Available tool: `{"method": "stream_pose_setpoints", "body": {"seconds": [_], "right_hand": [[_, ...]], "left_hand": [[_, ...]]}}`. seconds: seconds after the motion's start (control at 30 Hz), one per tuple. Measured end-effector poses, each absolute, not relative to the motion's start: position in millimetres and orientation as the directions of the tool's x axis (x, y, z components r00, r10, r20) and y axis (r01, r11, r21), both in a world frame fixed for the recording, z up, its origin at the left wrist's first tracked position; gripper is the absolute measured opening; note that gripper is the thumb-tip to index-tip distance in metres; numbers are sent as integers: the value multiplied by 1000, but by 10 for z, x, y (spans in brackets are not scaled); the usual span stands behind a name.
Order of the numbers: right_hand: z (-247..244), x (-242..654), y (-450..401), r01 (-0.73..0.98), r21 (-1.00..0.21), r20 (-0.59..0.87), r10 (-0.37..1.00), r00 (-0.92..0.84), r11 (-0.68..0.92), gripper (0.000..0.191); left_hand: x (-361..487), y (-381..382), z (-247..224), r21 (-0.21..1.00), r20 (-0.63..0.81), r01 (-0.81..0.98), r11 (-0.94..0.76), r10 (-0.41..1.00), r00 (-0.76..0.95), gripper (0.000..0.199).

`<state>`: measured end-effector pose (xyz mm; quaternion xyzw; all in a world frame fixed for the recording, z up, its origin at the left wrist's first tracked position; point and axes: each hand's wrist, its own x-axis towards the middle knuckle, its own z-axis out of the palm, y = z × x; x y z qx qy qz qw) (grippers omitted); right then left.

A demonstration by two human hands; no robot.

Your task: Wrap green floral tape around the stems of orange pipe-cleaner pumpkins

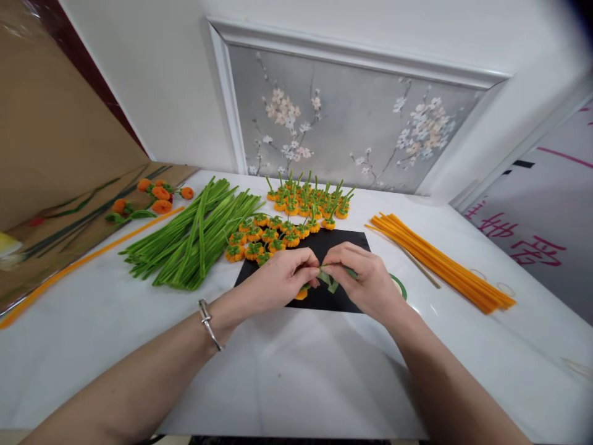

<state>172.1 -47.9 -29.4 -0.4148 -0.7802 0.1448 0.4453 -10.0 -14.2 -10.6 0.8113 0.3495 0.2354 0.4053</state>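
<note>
My left hand (282, 278) is closed, thumb and finger pinching the green stem end of a small orange pipe-cleaner flower (302, 294). The flower hangs beneath those fingertips, partly hidden. Opposite it, my right hand (359, 275) pinches a strip of green floral tape (330, 283), and the fingertips of both hands nearly meet. Part of a tape roll (400, 287) shows beside my right hand, mostly covered by it. Below the hands lies a black mat (340, 301). Several finished orange flowers with green tops (254, 250) sit by its left edge, close to my left hand.
Behind stand several orange flowers with upright green stems (303, 201). A pile of green pipe cleaners (194, 238) lies left, orange pipe cleaners (440, 262) right. Orange blooms (161, 201) rest on brown cardboard at far left. A framed wall panel (343, 117) bounds the white table (278, 377).
</note>
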Motion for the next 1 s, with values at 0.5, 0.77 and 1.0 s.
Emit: {"method": "stream_pose_setpoints", "body": {"seconds": [0.5,0.77,1.0], "right_hand": [[-342,1685,-504,453,-751,423,877,-227,480,5],[-288,1697,-520,546,-619,533,812,-236,565,11],[-316,1684,-505,573,-588,549,802,-235,571,11]], "left_hand": [[-100,-124,-81,850,61,345,-399,723,688,22],[-143,-99,-2,895,26,298,-332,705,709,34],[-98,-107,-77,942,15,251,-224,774,633,17]]}}
